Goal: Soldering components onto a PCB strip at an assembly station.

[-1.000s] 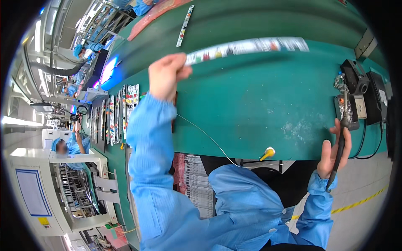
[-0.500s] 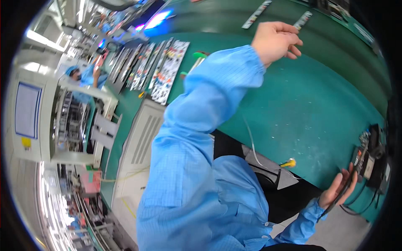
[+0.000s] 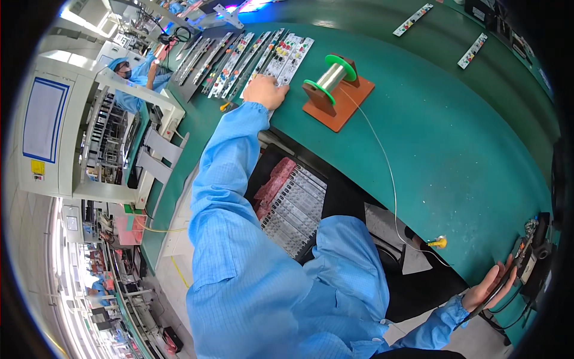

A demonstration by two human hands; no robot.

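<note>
1. Narrow white component-studded circuit strips [image 3: 297,57] lie on the green table [image 3: 430,155], left hand [image 3: 266,93] over their near ends; its grip I can't tell.
2. Right hand [image 3: 485,287] curls loosely about a slim black tool handle [image 3: 497,291].
3. Green-ended wire spool [image 3: 330,77] stands beside them.

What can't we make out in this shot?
Head view:
- Whether the left hand grips the white board strips: the hand covers the contact.
- Tip of the black tool at the right hand: lost among dark boxes.
- Parts on the far board strip: too small.
</note>
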